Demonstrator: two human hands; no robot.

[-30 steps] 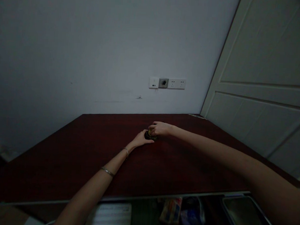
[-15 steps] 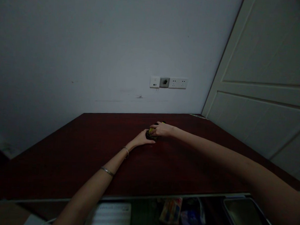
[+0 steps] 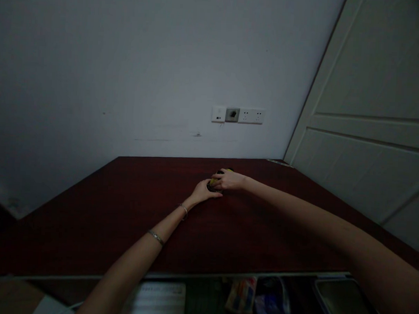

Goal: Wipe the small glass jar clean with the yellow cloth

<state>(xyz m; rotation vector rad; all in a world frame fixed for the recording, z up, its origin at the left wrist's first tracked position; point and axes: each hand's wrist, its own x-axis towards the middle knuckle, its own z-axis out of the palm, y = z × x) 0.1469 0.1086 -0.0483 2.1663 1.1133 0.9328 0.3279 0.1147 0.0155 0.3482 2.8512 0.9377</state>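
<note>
Both my arms reach far out over a dark red table (image 3: pixel 123 218). My left hand (image 3: pixel 203 192) and my right hand (image 3: pixel 229 179) meet round a small dark round object with a yellow part (image 3: pixel 213 182), near the table's back middle. The left hand cups it from the left and below. From above, the right hand's curled fingers close on its yellow part. Most of the object is hidden by the fingers. Two thin bracelets sit on my left forearm (image 3: pixel 156 237).
A white wall rises behind the table, with a row of sockets (image 3: pixel 238 115). A pale panelled door (image 3: pixel 370 127) stands at the right. Below the table's near edge lie a white paper (image 3: pixel 161 300), coloured packets (image 3: pixel 243 295) and a grey tray (image 3: pixel 345 304).
Both hands and the object have shifted slightly right and farther back on the table. The grip looks the same.
</note>
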